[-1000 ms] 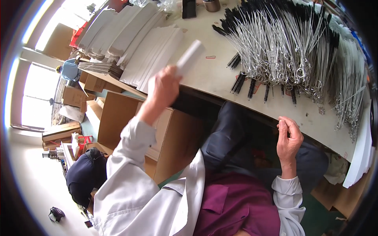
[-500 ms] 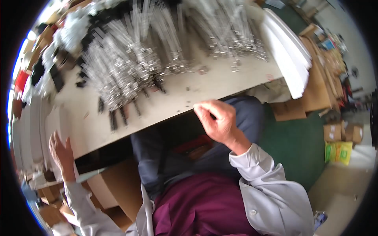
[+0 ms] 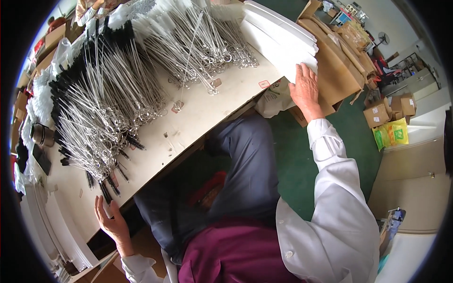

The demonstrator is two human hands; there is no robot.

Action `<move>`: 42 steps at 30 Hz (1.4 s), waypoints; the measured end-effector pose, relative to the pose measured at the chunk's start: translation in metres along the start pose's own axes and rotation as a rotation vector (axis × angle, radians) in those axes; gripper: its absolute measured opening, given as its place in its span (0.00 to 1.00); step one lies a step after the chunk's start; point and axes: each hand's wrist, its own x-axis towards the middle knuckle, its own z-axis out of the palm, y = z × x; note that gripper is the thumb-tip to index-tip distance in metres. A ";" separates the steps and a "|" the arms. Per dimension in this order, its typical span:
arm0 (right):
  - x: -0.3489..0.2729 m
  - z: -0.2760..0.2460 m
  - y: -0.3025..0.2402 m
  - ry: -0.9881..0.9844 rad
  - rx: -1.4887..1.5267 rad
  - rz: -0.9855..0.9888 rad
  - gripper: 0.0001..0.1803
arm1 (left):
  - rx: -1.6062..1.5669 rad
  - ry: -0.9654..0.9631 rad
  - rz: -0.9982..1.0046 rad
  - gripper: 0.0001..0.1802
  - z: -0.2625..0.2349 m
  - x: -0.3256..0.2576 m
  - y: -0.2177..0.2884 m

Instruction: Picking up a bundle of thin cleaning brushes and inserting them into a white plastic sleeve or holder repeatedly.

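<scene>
A large spread of wire cleaning brushes (image 3: 101, 120) covers the table, looped wire ends toward me and black bristles at the far left. White-bristled brushes (image 3: 186, 47) lie farther right. My left hand (image 3: 114, 226) is open at the table's front edge, fingers apart, just below a few small black bristle ends (image 3: 105, 192); nothing is in it. My right hand (image 3: 306, 89) reaches the near end of a stack of flat white sheets or packs (image 3: 281, 35). Its fingers lie stretched out against the stack, gripping nothing I can see.
White flat pieces (image 3: 61, 221) stand at the table's left end. A dark jar (image 3: 42, 135) sits at the far left. An open cardboard box (image 3: 330, 70) stands beyond the white stack. Small boxes (image 3: 389, 111) and a yellow bag (image 3: 391, 134) are at right. Another person's hand (image 3: 98, 4) shows across the table.
My right hand has gone from a closed pinch by the table edge to lying open on the right-hand white stack. My left hand has left the left-hand white pieces. The view has shifted.
</scene>
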 end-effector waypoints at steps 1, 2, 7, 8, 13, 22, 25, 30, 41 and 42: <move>0.000 0.005 0.002 -0.002 0.002 0.005 0.37 | 0.012 0.006 0.005 0.22 0.003 -0.002 0.002; 0.000 0.009 0.003 0.041 0.001 -0.008 0.36 | 0.024 0.011 0.009 0.21 0.005 -0.003 0.003; -0.003 0.014 0.006 0.113 0.053 -0.011 0.34 | -0.005 -0.006 -0.033 0.21 0.006 -0.002 0.006; -0.003 0.016 0.008 0.128 0.061 -0.007 0.34 | 0.009 -0.003 -0.021 0.21 0.007 -0.002 0.005; -0.005 0.001 0.011 0.164 0.062 0.046 0.32 | 0.044 0.022 0.006 0.23 0.010 -0.006 -0.003; -0.013 -0.083 -0.061 0.440 0.800 -0.079 0.30 | 0.011 0.213 0.307 0.20 -0.048 0.008 0.075; -0.037 -0.132 -0.136 0.233 0.996 -0.475 0.30 | -0.105 -0.016 0.508 0.24 -0.056 0.009 0.139; -0.084 -0.142 -0.219 -0.026 1.080 -0.897 0.23 | -0.035 -0.325 0.597 0.46 -0.029 0.031 0.209; -0.096 -0.128 -0.256 -0.013 1.012 -0.855 0.30 | -0.103 -0.426 0.512 0.38 0.004 0.039 0.179; -0.096 -0.127 -0.254 0.006 0.999 -0.776 0.31 | -0.093 -0.417 0.507 0.39 0.007 0.039 0.176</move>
